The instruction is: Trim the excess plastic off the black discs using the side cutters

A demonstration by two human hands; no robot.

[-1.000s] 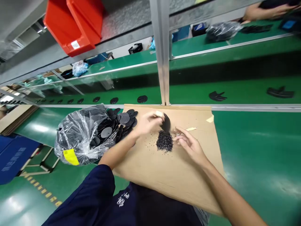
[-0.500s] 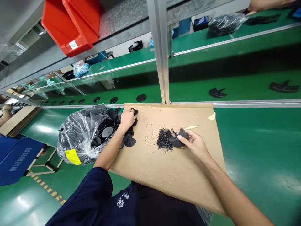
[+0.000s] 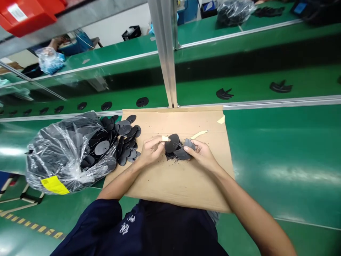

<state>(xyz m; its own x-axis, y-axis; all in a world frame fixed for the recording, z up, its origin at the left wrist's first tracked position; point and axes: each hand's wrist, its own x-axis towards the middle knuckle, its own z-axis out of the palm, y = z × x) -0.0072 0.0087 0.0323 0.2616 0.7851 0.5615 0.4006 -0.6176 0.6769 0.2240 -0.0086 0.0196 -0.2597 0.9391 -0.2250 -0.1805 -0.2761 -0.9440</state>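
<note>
Between finger and thumb, my left hand (image 3: 153, 149) pinches a flat black disc (image 3: 172, 143); a pale wrap covers one of its fingertips. My right hand (image 3: 204, 154) is closed on a curved black plastic part (image 3: 183, 153), whose near edge meets or overlaps the disc; I cannot tell whether they are joined. Beneath both lies a pile of tiny black pieces (image 3: 172, 157), mostly hidden, on a cardboard sheet (image 3: 170, 185). A thin yellow tool (image 3: 199, 134) rests just beyond my right hand.
A clear plastic bag (image 3: 61, 149) of black discs spills loose discs (image 3: 129, 142) onto the cardboard's left side. A metal post (image 3: 166, 53) rises at the far edge. Black parts (image 3: 224, 94) lie along the green belt (image 3: 197, 96) behind. A red bin (image 3: 29, 14) sits upper left.
My left hand has come from the loose discs to the middle, bringing one disc against the curved part in my right hand. The whole view has shifted a little.
</note>
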